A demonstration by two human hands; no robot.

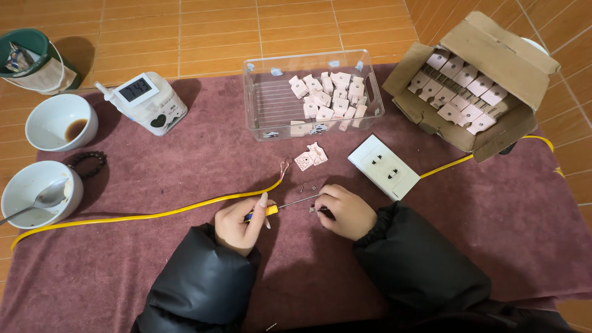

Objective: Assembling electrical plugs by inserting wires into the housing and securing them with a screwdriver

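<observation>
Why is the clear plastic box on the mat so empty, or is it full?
Partly full. The clear plastic box has pale pink parts piled at its right side, while its left side shows bare bottom.

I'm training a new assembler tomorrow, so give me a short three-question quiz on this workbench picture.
1. True or false: the left hand holds a yellow-handled screwdriver.
2. Where do most loose pink parts lie? A. clear plastic bin B. white bowl C. green bucket
3. Fill in: the white socket plate lies on the table beside the person's ____ hand.

Key: 1 true; 2 A; 3 right.
</observation>
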